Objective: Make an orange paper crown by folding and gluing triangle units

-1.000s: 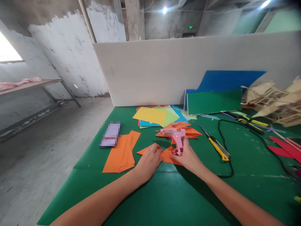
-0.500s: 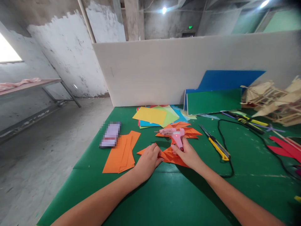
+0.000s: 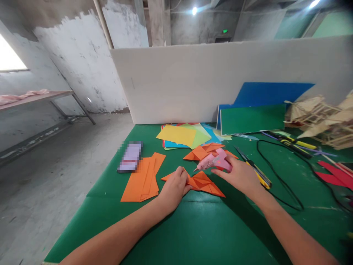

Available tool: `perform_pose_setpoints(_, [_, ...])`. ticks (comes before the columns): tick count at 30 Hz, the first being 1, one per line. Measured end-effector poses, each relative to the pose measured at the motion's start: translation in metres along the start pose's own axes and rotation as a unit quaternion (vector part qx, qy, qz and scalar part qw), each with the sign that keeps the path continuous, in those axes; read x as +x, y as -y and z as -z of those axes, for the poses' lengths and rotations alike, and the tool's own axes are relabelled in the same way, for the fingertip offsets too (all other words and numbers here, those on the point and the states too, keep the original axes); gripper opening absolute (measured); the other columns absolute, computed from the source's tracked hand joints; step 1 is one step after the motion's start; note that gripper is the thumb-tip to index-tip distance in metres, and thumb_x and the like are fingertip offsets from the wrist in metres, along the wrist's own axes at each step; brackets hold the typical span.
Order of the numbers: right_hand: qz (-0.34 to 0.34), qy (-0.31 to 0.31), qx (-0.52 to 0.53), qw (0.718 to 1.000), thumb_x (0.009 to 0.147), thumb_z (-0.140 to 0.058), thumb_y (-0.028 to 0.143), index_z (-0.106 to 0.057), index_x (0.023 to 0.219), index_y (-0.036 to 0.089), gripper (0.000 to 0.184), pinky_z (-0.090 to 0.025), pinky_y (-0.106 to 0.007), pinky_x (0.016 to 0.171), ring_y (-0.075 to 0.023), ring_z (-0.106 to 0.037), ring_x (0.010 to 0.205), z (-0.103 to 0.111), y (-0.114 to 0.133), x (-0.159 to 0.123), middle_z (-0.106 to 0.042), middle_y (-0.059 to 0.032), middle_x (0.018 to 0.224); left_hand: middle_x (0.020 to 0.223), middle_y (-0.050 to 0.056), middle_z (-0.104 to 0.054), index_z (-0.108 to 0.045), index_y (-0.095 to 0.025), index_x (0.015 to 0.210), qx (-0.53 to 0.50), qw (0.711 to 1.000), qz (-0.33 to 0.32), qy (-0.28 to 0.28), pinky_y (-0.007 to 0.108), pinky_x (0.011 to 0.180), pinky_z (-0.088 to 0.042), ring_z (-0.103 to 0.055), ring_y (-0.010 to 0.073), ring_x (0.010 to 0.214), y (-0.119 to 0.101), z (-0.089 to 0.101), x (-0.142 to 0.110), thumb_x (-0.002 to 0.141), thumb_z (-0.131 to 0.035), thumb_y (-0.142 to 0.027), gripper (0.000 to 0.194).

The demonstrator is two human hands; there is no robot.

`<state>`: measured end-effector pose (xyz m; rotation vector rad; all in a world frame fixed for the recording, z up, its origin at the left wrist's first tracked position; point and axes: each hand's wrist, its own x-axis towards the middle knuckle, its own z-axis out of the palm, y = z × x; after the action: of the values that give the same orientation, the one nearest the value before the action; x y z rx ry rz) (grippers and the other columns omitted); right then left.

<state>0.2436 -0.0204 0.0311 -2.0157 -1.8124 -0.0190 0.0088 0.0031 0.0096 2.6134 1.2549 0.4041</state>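
My left hand (image 3: 175, 186) is closed on a folded orange paper piece (image 3: 206, 183), pressing it to the green table. Its fingers cover the middle of the piece, and pointed ends stick out on both sides. In my right hand (image 3: 242, 176) is a pink hot glue gun (image 3: 213, 160), its nozzle tilted down to the left, just above the folded paper. Behind the gun lies another folded orange paper shape (image 3: 202, 151), partly hidden by it. Flat orange paper strips (image 3: 142, 180) lie to the left of my left hand.
A phone (image 3: 131, 157) lies at the left, touching the strips. Coloured paper sheets (image 3: 176, 135) are stacked at the back. On the right are a yellow utility knife (image 3: 257, 171), a black cord (image 3: 278, 173), pliers (image 3: 298, 145) and a wooden model (image 3: 322, 121). Boards (image 3: 252, 119) stand behind.
My right hand has moved right and turned the glue gun, so its nozzle now points down toward the folded paper. The cord has shifted right. My left hand stays in place.
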Motion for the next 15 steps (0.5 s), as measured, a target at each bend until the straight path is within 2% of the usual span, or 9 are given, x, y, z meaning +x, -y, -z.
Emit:
perform_pose_setpoints(7, [0.081,0.007,-0.056,0.995,0.073,-0.060,0.046,-0.060,0.104,0.022,0.039,-0.030,-0.024,0.050,-0.0206,-0.063,0.062,-0.005,0.002,-0.005,-0.069,-0.0027,0.072,0.090,0.003,-0.049,-0.052,-0.016,0.083,0.016,1.000,0.003,0.012,0.030,0.071,-0.047,-0.055,0.0159,0.076,-0.001,0.002,0.001,0.080,-0.067,-0.022,0.017])
perform_pose_setpoints(12, [0.100,0.021,-0.090,0.991,0.073,-0.060,0.036,-0.061,0.095,0.019,0.028,-0.028,-0.024,0.050,-0.0201,-0.062,0.060,-0.008,0.004,-0.004,-0.069,-0.0036,0.070,0.091,0.003,-0.050,-0.052,-0.015,0.084,0.023,1.000,-0.001,0.008,0.030,0.071,-0.048,-0.055,0.0158,0.076,0.000,0.001,0.001,0.080,-0.067,-0.022,0.017])
perform_pose_setpoints(15, [0.114,0.024,-0.098,0.988,0.074,-0.058,0.032,-0.062,0.097,0.019,0.027,-0.027,-0.025,0.050,-0.0197,-0.061,0.060,-0.010,0.004,-0.004,-0.069,-0.0035,0.069,0.091,0.003,-0.050,-0.052,-0.015,0.084,0.027,1.000,-0.004,0.007,0.029,0.071,-0.048,-0.055,0.0159,0.077,0.000,0.000,0.000,0.079,-0.068,-0.022,0.018])
